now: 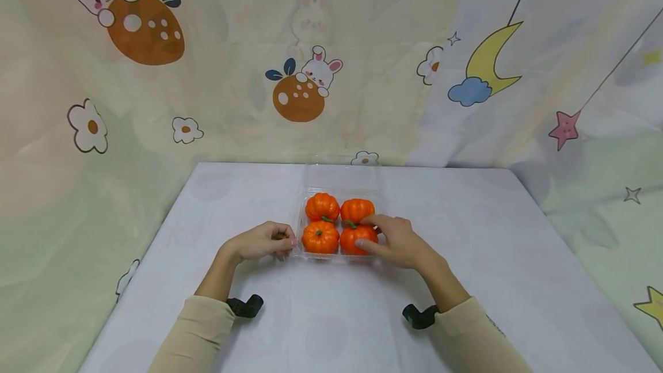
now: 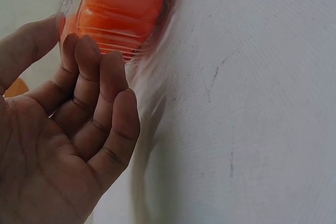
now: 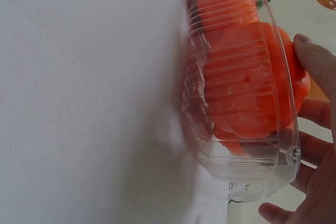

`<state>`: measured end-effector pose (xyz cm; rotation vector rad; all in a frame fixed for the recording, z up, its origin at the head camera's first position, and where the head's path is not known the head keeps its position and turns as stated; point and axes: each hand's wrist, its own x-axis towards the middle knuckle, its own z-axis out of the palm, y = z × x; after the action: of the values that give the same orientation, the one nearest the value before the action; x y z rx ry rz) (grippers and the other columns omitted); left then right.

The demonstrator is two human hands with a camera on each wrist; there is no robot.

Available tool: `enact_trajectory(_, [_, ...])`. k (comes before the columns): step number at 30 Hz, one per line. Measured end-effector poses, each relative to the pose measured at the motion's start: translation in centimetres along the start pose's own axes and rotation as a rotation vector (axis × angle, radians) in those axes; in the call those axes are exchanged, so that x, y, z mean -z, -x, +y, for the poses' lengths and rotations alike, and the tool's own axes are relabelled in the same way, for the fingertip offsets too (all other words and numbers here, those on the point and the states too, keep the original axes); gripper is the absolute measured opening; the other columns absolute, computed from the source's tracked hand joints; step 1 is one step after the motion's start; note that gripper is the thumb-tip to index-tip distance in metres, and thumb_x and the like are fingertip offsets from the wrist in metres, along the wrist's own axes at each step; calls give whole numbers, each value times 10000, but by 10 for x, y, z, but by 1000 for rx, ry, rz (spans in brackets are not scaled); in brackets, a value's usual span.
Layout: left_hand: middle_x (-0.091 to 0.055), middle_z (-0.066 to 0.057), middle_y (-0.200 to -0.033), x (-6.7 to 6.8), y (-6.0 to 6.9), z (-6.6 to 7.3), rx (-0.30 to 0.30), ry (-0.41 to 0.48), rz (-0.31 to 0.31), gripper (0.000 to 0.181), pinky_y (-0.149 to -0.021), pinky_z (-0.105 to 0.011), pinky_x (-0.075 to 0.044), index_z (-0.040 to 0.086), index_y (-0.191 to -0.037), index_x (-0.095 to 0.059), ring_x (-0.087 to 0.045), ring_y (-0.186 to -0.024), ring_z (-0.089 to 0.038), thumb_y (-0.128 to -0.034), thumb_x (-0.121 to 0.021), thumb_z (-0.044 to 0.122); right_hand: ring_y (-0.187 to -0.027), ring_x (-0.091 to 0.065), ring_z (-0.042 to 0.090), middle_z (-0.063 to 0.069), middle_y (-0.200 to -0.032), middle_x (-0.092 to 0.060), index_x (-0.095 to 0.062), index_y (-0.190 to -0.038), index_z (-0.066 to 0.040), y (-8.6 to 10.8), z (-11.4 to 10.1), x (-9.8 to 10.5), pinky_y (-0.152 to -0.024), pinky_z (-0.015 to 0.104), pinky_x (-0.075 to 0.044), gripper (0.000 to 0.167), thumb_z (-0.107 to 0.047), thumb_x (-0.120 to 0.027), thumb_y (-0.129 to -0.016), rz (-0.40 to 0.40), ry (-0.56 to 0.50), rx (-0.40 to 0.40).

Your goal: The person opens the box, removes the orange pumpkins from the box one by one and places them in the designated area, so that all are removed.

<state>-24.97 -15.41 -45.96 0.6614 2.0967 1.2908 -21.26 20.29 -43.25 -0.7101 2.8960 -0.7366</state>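
Note:
A clear plastic clamshell box (image 1: 335, 257) stands on the table with its lid (image 1: 342, 177) raised at the back. Inside sit several small orange toy pumpkins with green stems, among them a near-left pumpkin (image 1: 320, 238) and a near-right pumpkin (image 1: 352, 239). My left hand (image 1: 264, 241) pinches the box's left rim between thumb and fingertips, as the left wrist view shows (image 2: 79, 114). With thumb in front and fingers behind, my right hand (image 1: 396, 240) grips the near-right pumpkin. In the right wrist view that pumpkin (image 3: 291, 77) rises above the box's rim.
The white-covered table (image 1: 331, 327) spreads around the box on all sides. A patterned cloth backdrop (image 1: 233, 73) hangs behind it. Black wrist devices (image 1: 246, 306) jut from both sleeves.

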Motion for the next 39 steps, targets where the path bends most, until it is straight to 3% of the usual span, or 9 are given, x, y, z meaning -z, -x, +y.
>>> enact_trajectory(10, [-624, -39, -861, 0, 1, 2, -6, 15, -2, 262, -752, -329, -558, -40, -1042, -639, -607, -818, -226, -1041, -606, 220, -1134, -619, 200, -7, -1302, -659, -624, -1337, -138, 4, -4, 8, -1098, 611, -320, 549, -510, -703, -940, 35, -52, 33])
enact_trajectory(15, [-622, -39, -860, 0, 1, 1, -4, 19, -2, 269, -753, -333, -563, -54, -1051, -631, -603, -819, -229, -1042, -606, 214, -1163, -618, 223, -6, -1328, -651, -599, -1371, -140, 5, -3, 12, -1101, 602, -341, 564, -482, -723, -939, 83, -104, 64])
enact_trajectory(23, [-642, -77, -874, 0, -1, -1, -15, 23, -6, 273, -745, -338, -566, -77, -1070, -624, -605, -826, -254, -1038, -610, 193, -1217, -620, 247, 21, -1403, -601, -541, -1429, -150, 3, 6, 26, -1020, 499, -523, 553, -335, -753, -953, 217, -223, 171])
enact_trajectory(30, [-643, -48, -857, 2, 0, -1, -5, 28, -8, 269, -737, -323, -562, -70, -1065, -626, -604, -811, -226, -1037, -612, 197, -1265, -612, 285, 19, -1426, -554, -512, -1448, -195, 0, 17, 32, -965, 438, -560, 558, -274, -757, -952, 251, -300, 145])
enact_trajectory(39, [-637, -27, -858, 2, -1, -1, -9, 41, -9, 257, -731, -317, -554, -72, -1067, -620, -600, -809, -227, -1036, -604, 183, -1312, -539, 272, 39, -1459, -503, -489, -1477, -183, 0, 31, 32, -967, 497, -539, 640, -185, -796, -916, 326, -330, 138])
